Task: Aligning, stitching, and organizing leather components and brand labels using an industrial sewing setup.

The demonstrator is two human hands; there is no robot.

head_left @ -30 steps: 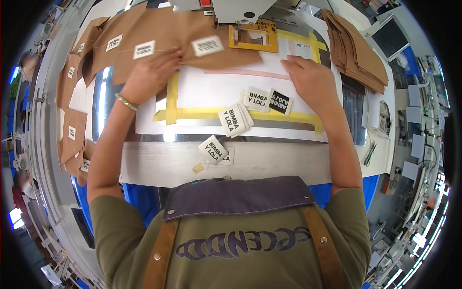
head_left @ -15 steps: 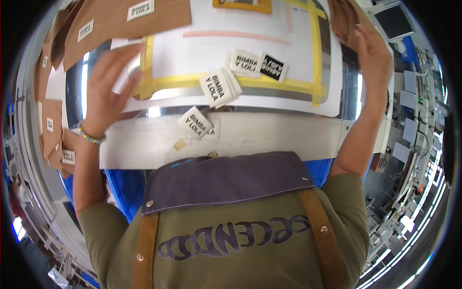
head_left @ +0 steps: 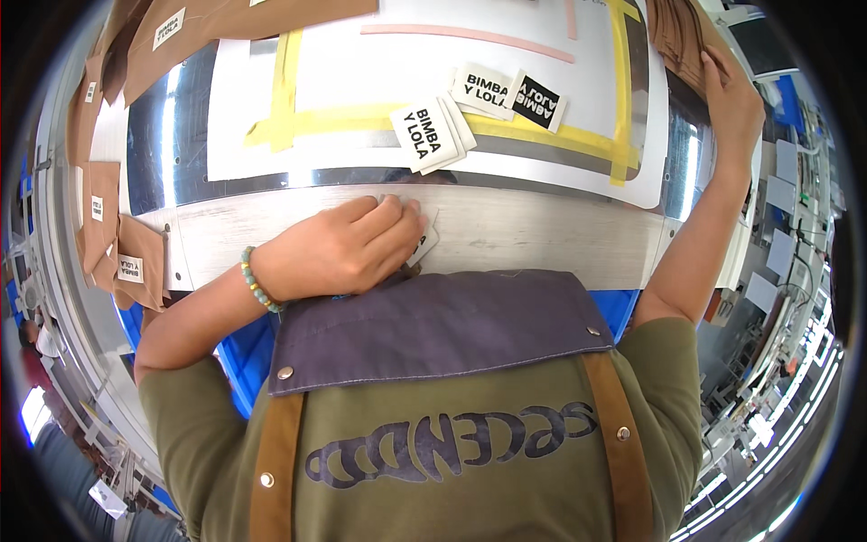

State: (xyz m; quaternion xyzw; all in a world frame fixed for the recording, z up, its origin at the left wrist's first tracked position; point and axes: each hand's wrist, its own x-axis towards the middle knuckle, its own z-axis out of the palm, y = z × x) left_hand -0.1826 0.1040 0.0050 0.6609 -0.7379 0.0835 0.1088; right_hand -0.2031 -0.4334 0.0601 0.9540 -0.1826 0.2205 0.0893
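My left hand (head_left: 357, 239), with a beaded bracelet on its wrist, is closed with its fingertips pinching down on the small white labels at the table's front edge; one label (head_left: 426, 242) pokes out beside the fingers, the rest is covered. At the far right my right hand (head_left: 733, 108) has its fingers closed on the edge of a stack of folded brown fabric pieces (head_left: 673, 41). Between the hands, a fanned pile of white labels with black print (head_left: 423, 135) lies on the white sheet, next to more white labels (head_left: 481, 90) and a black one (head_left: 539, 101).
A white sheet (head_left: 244, 163) framed with yellow tape (head_left: 361, 120) covers a shiny plate. Brown fabric pieces with labels on them (head_left: 235, 16) lie at the far left and along the left side (head_left: 140, 248). Blue material (head_left: 248, 361) shows below the table edge.
My left hand has come down and right from above the sheet onto the labels at the front edge. My right hand stays by the brown fabric stack. The view has shifted slightly.
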